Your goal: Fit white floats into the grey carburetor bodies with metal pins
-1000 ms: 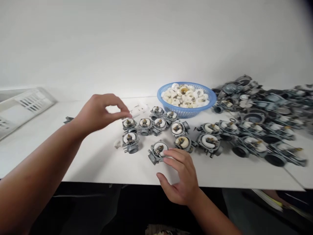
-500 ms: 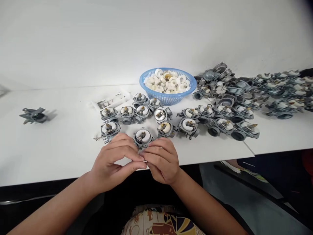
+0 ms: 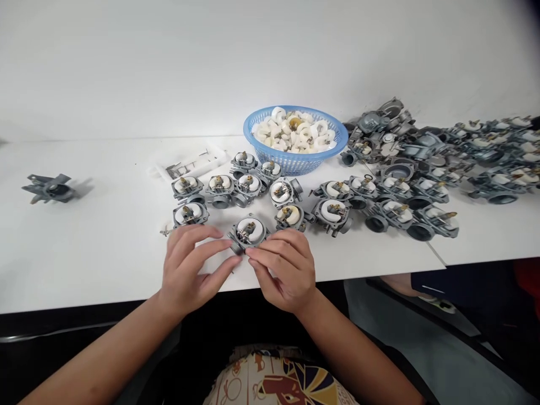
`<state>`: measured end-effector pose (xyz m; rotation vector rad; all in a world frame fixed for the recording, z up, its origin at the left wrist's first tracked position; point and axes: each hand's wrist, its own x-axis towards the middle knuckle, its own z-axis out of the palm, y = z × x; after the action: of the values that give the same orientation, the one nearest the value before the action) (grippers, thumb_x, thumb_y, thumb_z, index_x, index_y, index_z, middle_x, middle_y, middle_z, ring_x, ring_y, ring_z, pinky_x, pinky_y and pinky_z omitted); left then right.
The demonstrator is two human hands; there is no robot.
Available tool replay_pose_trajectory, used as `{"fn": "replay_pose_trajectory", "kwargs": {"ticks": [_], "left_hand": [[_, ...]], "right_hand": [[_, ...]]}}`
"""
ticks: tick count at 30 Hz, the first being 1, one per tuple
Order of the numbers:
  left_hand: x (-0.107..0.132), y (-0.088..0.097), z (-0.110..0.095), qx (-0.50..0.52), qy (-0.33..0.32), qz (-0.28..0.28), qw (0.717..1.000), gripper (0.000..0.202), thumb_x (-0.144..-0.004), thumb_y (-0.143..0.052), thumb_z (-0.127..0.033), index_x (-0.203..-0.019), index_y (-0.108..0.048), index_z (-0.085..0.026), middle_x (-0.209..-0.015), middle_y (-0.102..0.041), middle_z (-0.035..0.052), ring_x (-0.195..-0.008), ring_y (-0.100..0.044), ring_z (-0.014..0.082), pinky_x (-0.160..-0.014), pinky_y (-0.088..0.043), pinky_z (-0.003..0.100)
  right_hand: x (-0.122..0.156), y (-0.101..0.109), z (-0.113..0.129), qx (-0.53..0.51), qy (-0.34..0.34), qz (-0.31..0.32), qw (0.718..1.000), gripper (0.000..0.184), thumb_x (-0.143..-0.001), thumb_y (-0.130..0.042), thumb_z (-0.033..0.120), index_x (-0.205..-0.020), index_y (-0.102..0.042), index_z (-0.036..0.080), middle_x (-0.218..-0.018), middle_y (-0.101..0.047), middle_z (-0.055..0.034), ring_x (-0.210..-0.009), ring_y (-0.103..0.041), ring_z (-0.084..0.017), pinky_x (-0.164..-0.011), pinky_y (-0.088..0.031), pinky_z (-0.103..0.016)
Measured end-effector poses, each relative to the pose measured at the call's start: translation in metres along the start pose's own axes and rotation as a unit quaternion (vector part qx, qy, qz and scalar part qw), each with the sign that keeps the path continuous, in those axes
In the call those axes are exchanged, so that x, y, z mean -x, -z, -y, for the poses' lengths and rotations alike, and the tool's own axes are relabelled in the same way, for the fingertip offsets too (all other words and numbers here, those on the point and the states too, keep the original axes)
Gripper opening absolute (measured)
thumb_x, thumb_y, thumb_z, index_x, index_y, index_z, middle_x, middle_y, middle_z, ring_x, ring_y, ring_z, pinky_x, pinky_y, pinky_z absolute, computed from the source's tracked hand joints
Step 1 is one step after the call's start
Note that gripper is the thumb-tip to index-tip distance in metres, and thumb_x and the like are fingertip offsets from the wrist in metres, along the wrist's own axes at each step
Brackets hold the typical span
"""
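In front of me a carburetor body (image 3: 250, 232) sits on the table, open side up, with a white ring-shaped float inside. My left hand (image 3: 192, 270) is at its left side, fingers and thumb apart, fingertips beside or lightly touching the housing. At the lower right rim, my right hand (image 3: 287, 270) has thumb and forefinger pinched together; whatever is between them is too small to make out. Similar carburetors (image 3: 188, 214) with floats stand just behind, including one with a yellowish float (image 3: 289, 216).
A blue basket (image 3: 295, 164) heaped with white floats stands at the back. White tray-like holder (image 3: 189, 163) with small metal pins lies left of it. More carburetors (image 3: 396, 216) crowd the right side; a lone carburetor (image 3: 50, 188) sits far left. The table's front edge is near my wrists.
My hands were together over the table edge with a thin pin at the fingertips. Now they are apart, the left one opened, both beside the carburetor. The view has shifted slightly.
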<state>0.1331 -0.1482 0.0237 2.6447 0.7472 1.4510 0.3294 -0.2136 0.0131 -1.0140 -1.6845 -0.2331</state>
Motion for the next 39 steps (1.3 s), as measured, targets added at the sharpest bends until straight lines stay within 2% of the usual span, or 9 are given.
{"fn": "replay_pose_trajectory", "kwargs": {"ticks": [2, 3, 5, 7, 11, 18, 23, 30, 39], "left_hand": [[0.020, 0.005, -0.008, 0.025, 0.024, -0.026, 0.999, 0.044, -0.080, -0.076, -0.020, -0.120, -0.059, -0.028, -0.108, -0.067, 0.0073, -0.097, -0.065, 0.0261, -0.086, -0.053, 0.045], [0.030, 0.008, -0.012, 0.032, 0.022, -0.015, 0.999, 0.044, -0.080, -0.076, -0.021, -0.120, -0.059, -0.027, -0.108, -0.068, 0.0078, -0.097, -0.064, 0.0265, -0.087, -0.053, 0.046], [0.045, 0.012, -0.021, 0.011, -0.002, 0.056, 0.998, 0.038, -0.081, -0.076, -0.022, -0.116, -0.062, -0.024, -0.106, -0.070, 0.0075, -0.099, -0.065, 0.0263, -0.091, -0.052, 0.045], [0.054, 0.013, -0.025, -0.039, -0.006, 0.133, 0.990, 0.032, -0.085, -0.074, -0.022, -0.116, -0.066, -0.022, -0.109, -0.074, 0.0065, -0.107, -0.066, 0.0264, -0.105, -0.045, 0.047], [0.062, 0.016, -0.022, -0.069, 0.022, 0.195, 0.978, 0.037, -0.093, -0.063, -0.015, -0.130, -0.064, -0.019, -0.130, -0.071, 0.0071, -0.131, -0.059, 0.0262, -0.125, -0.025, 0.051], [0.076, 0.030, -0.006, -0.112, -0.073, 0.265, 0.955, 0.064, -0.089, -0.045, 0.002, -0.152, -0.044, -0.010, -0.155, -0.049, 0.0130, -0.150, -0.039, 0.0231, -0.130, -0.021, 0.040], [0.073, 0.043, 0.004, -0.039, -0.095, 0.299, 0.949, 0.069, -0.092, -0.041, 0.000, -0.159, -0.030, -0.011, -0.156, -0.048, 0.0112, -0.149, -0.040, 0.0198, -0.128, -0.027, 0.035], [0.077, 0.051, 0.017, 0.074, -0.072, 0.289, 0.952, 0.066, -0.092, -0.041, 0.003, -0.155, -0.039, -0.016, -0.146, -0.060, 0.0103, -0.138, -0.054, 0.0188, -0.120, -0.044, 0.038], [0.090, 0.045, 0.025, 0.066, -0.140, 0.219, 0.963, 0.058, -0.094, -0.046, -0.001, -0.152, -0.043, -0.009, -0.138, -0.064, 0.0169, -0.135, -0.057, 0.0245, -0.113, -0.051, 0.041]], "right_hand": [[0.000, 0.001, 0.000, -0.010, 0.007, -0.005, 1.000, 0.019, -0.088, -0.067, 0.014, -0.106, -0.069, 0.021, -0.091, -0.073, -0.0016, -0.088, -0.063, -0.019, -0.081, -0.054, -0.037], [0.000, 0.001, 0.001, -0.016, 0.008, -0.010, 1.000, 0.018, -0.088, -0.066, 0.014, -0.105, -0.069, 0.021, -0.091, -0.073, -0.0019, -0.087, -0.063, -0.019, -0.081, -0.054, -0.037], [0.000, 0.002, 0.001, -0.025, 0.004, -0.019, 0.999, 0.019, -0.088, -0.065, 0.014, -0.105, -0.068, 0.021, -0.091, -0.073, -0.0023, -0.088, -0.063, -0.020, -0.081, -0.055, -0.038], [-0.001, 0.001, 0.001, -0.031, -0.002, -0.021, 0.999, 0.021, -0.087, -0.064, 0.014, -0.106, -0.068, 0.021, -0.092, -0.073, -0.0026, -0.088, -0.063, -0.020, -0.082, -0.056, -0.038], [-0.003, 0.000, 0.000, -0.032, -0.007, -0.012, 0.999, 0.020, -0.087, -0.063, 0.013, -0.105, -0.067, 0.021, -0.093, -0.072, -0.0033, -0.086, -0.063, -0.019, -0.081, -0.056, -0.039], [-0.003, -0.001, 0.001, -0.026, -0.002, -0.006, 1.000, 0.020, -0.087, -0.063, 0.011, -0.105, -0.066, 0.021, -0.093, -0.072, -0.0036, -0.086, -0.064, -0.019, -0.080, -0.057, -0.039], [-0.001, 0.000, 0.000, -0.022, 0.002, -0.015, 1.000, 0.021, -0.086, -0.064, 0.012, -0.105, -0.066, 0.023, -0.092, -0.072, -0.0025, -0.086, -0.064, -0.019, -0.080, -0.057, -0.039], [0.002, 0.000, -0.003, -0.028, 0.029, 0.016, 0.999, 0.036, -0.086, -0.051, 0.005, -0.113, -0.068, 0.020, -0.105, -0.072, -0.0063, -0.096, -0.063, -0.022, -0.085, -0.055, -0.041], [0.002, 0.000, -0.002, -0.013, 0.035, 0.013, 0.999, 0.032, -0.087, -0.052, 0.005, -0.112, -0.068, 0.018, -0.104, -0.072, -0.0068, -0.097, -0.063, -0.022, -0.086, -0.055, -0.041]]}}
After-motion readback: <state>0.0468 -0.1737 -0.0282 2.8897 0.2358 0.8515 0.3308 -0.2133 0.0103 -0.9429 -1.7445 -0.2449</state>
